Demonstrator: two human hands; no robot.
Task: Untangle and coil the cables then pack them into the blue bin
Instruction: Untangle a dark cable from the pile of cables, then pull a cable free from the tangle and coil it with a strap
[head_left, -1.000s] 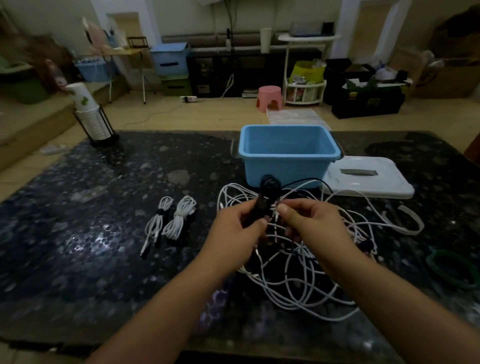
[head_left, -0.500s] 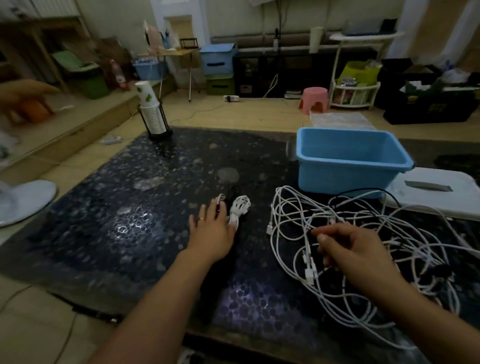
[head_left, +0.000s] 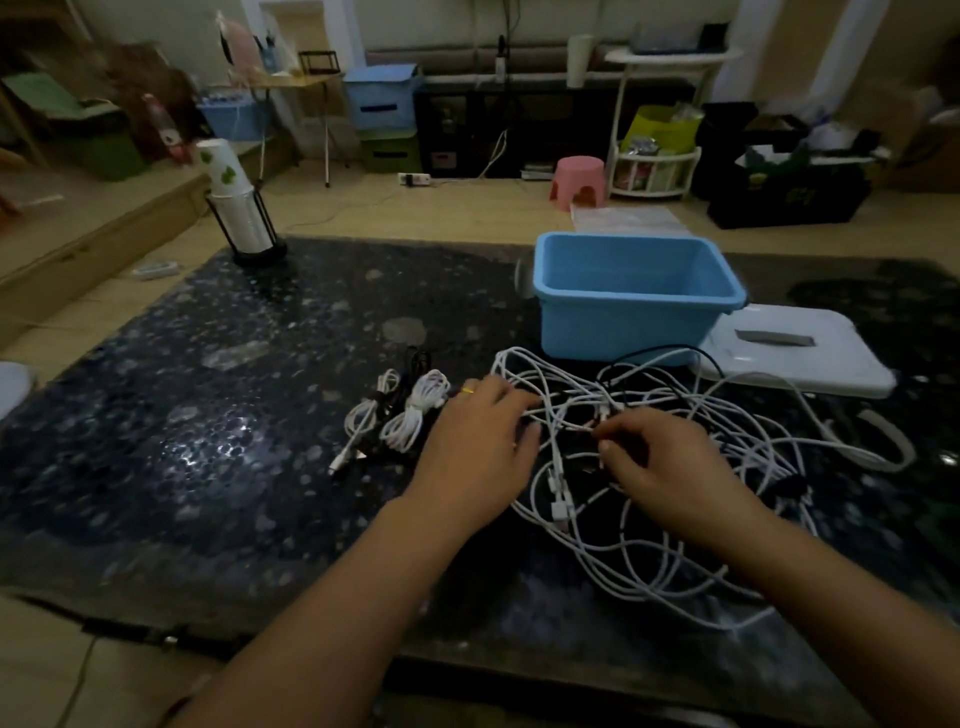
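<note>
A tangle of white cables (head_left: 649, 499) with a black strand lies on the dark table in front of the empty blue bin (head_left: 634, 304). My right hand (head_left: 670, 462) sits on the tangle, its curled fingers pinching a white cable. My left hand (head_left: 478, 447) reaches onto the tangle's left edge, fingers stretched over the strands. Left of it lie two coiled white cables (head_left: 415, 413), and a coiled black cable (head_left: 413, 364) lies just behind them.
The bin's white lid (head_left: 795, 358) lies flat to the right of the bin. A cup holder with stacked paper cups (head_left: 241, 208) stands at the table's far left corner. A white strap loop (head_left: 883, 447) lies at the right. The table's near edge (head_left: 311, 618) runs below my forearms.
My left hand left the black coil beside the white coils, then moved right onto the tangle. My right hand stayed on the tangle, and the view shifted.
</note>
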